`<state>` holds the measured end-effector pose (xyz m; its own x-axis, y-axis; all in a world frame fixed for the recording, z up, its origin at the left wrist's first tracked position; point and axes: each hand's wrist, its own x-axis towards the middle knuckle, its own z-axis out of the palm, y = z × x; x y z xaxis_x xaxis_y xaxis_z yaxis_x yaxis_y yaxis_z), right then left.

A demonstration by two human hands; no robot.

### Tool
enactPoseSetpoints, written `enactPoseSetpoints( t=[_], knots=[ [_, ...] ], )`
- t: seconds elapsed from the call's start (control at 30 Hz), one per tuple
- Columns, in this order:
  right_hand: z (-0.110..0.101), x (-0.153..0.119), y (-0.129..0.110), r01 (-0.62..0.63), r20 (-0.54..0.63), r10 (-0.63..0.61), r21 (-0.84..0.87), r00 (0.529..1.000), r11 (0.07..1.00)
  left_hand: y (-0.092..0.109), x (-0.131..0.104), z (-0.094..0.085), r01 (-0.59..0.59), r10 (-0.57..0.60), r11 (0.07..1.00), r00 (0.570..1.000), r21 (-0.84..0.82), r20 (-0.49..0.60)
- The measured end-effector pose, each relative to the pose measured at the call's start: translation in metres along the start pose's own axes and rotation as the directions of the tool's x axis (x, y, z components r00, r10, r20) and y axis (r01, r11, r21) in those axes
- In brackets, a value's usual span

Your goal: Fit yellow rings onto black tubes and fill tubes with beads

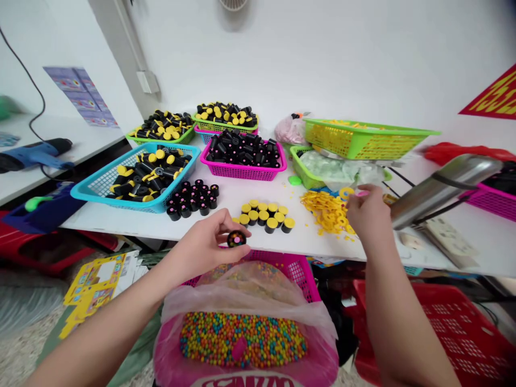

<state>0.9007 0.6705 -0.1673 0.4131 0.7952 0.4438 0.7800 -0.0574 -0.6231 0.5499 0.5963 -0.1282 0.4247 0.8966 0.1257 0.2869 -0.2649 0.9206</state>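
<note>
My left hand (213,242) holds a small black cup (236,238) above the table's front edge. Its open end faces me, showing a pink centre and coloured beads around it. My right hand (370,212) is at the pile of yellow plastic caps (328,212), fingers pinched together; what they hold is hidden. A yellow ring (345,193) shows beside its fingertips. Between the hands stand several black cups with yellow tops (263,216). Black cups with pink centres (194,199) stand in a group to the left. Below, a plastic-lined pink container (167,344) holds many coloured beads (242,336).
Behind are a blue basket (91,192), a magenta basket (242,173) and a green basket (371,141), all filled. On the right, a steel flask (443,188) leans beside a power strip (449,239). A blue heat gun (36,153) lies far left; a red crate (439,322) stands below right.
</note>
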Motion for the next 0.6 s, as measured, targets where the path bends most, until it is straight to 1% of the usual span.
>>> enactPoseSetpoints(
  t=[0.03,0.07,0.1,0.13,0.17,0.2,0.23,0.27,0.3,0.37,0.43,0.47,0.53,0.57,0.6],
  knots=[
    [-0.003,-0.013,-0.021,-0.015,0.046,0.005,0.208,0.999,0.978,0.001,0.003,0.005,-0.018,0.018,0.999,1.000,-0.031,0.003],
    [-0.006,-0.028,-0.042,-0.055,0.164,-0.029,0.485,0.986,0.873,0.002,0.006,0.010,-0.047,0.047,0.997,0.999,-0.065,-0.004],
    [-0.006,-0.045,-0.063,-0.133,0.307,-0.115,0.679,0.945,0.722,0.001,0.009,0.016,-0.087,0.085,0.992,0.996,-0.095,-0.027],
    [-0.006,-0.063,-0.081,-0.227,0.410,-0.206,0.782,0.888,0.580,-0.002,0.011,0.023,-0.134,0.127,0.984,0.990,-0.117,-0.065],
    [-0.003,-0.080,-0.097,-0.309,0.471,-0.277,0.826,0.837,0.472,-0.007,0.013,0.029,-0.180,0.167,0.975,0.980,-0.132,-0.107],
    [0.001,-0.095,-0.109,-0.380,0.523,-0.336,0.831,0.783,0.405,-0.012,0.013,0.034,-0.217,0.196,0.965,0.970,-0.149,-0.143],
    [0.007,-0.108,-0.116,-0.435,0.557,-0.377,0.824,0.741,0.363,-0.018,0.013,0.040,-0.243,0.214,0.955,0.962,-0.168,-0.171],
    [0.014,-0.118,-0.121,-0.470,0.574,-0.399,0.817,0.715,0.333,-0.024,0.012,0.044,-0.260,0.225,0.947,0.956,-0.190,-0.186],
    [0.021,-0.125,-0.122,-0.487,0.579,-0.406,0.815,0.707,0.314,-0.030,0.010,0.047,-0.269,0.232,0.938,0.956,-0.221,-0.180],
    [0.033,-0.133,-0.119,-0.472,0.555,-0.399,0.832,0.730,0.292,-0.038,0.004,0.052,-0.272,0.243,0.916,0.961,-0.295,-0.130],
    [0.041,-0.136,-0.113,-0.423,0.521,-0.403,0.852,0.753,0.309,-0.042,-0.003,0.054,-0.250,0.237,0.906,0.968,-0.341,-0.082],
    [0.043,-0.136,-0.111,-0.394,0.509,-0.410,0.856,0.757,0.334,-0.043,-0.007,0.055,-0.218,0.206,0.908,0.976,-0.357,-0.070],
    [0.044,-0.138,-0.107,-0.322,0.489,-0.429,0.855,0.759,0.406,-0.046,-0.011,0.056,-0.131,0.102,0.912,0.990,-0.388,-0.095],
    [0.043,-0.139,-0.106,-0.260,0.467,-0.436,0.853,0.769,0.453,-0.047,-0.013,0.057,-0.090,0.047,0.902,0.993,-0.422,-0.110],
    [0.043,-0.140,-0.105,-0.162,0.418,-0.457,0.851,0.786,0.500,-0.048,-0.013,0.058,-0.057,0.002,0.880,0.993,-0.472,-0.116]
  ],
)
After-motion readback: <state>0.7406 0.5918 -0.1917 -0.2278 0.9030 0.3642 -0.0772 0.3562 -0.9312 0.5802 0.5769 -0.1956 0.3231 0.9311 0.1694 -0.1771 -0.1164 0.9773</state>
